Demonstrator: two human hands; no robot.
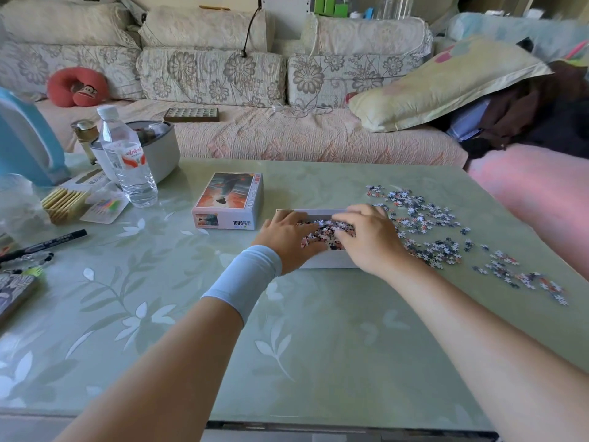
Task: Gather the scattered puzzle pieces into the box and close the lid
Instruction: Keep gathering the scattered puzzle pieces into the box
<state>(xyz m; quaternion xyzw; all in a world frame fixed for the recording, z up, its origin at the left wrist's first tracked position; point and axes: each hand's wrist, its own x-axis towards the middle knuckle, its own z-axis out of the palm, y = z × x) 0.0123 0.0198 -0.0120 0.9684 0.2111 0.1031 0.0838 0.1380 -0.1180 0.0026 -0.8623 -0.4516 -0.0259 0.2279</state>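
A white open box [328, 261] sits mid-table with a heap of small puzzle pieces [322, 232] inside it. My left hand [288, 239] and my right hand [369, 237] both lie over the box, fingers spread on the heap from either side. The printed lid [229, 200] lies flat to the left of the box, picture side up. Several loose puzzle pieces [427, 224] are scattered over the table to the right of the box, trailing toward the table's right edge [526, 279].
The green glass table [191, 330] holds a water bottle [127, 161], a white pot [159, 148], a blue jug [25, 141], a marker [44, 245] and a stack of cards [63, 202] at the left. A sofa [255, 129] runs behind.
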